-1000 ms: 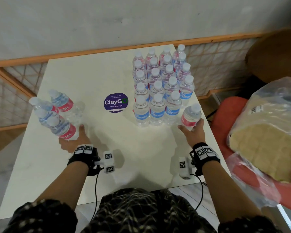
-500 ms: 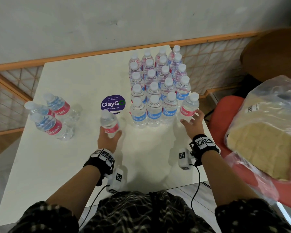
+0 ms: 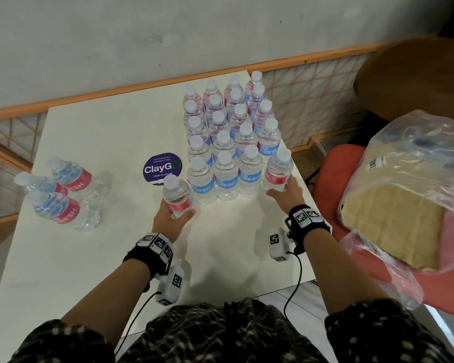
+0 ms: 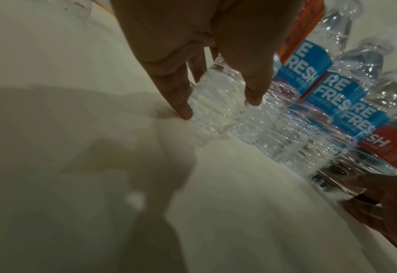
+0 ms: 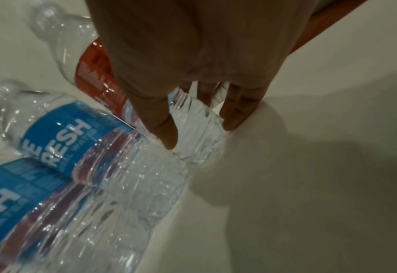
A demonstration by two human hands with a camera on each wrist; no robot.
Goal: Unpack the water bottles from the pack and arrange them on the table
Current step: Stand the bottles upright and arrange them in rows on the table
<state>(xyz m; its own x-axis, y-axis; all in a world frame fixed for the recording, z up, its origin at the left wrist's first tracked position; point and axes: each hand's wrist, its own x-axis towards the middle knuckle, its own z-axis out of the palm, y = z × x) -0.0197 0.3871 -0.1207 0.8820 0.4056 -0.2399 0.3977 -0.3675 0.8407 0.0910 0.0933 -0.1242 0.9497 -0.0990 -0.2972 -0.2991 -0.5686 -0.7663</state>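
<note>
A block of several upright water bottles [image 3: 226, 142] stands at the back right of the white table [image 3: 89, 258]. My left hand [image 3: 172, 218] grips a red-labelled bottle [image 3: 175, 196] low down, upright, just beside the block's front-left corner; its base [image 4: 216, 103] sits between thumb and fingers at the tabletop. My right hand [image 3: 286, 193] holds another red-labelled bottle [image 3: 278, 171] by its base [image 5: 193, 133] at the block's front-right corner, against the blue-labelled front row. Three bottles [image 3: 60, 203] lie on their sides at the table's left.
A round purple ClayGo sticker [image 3: 162, 169] lies left of the block. The table's right edge runs just past my right hand. Beyond it, a red chair [image 3: 351, 163] carries a crumpled plastic wrap with cardboard [image 3: 404, 205]. A wooden lattice rail [image 3: 312, 82] lines the wall.
My left hand left the lying bottles and carried one bottle rightward to the block's front-left corner. My right hand moved its bottle in against the front-right corner.
</note>
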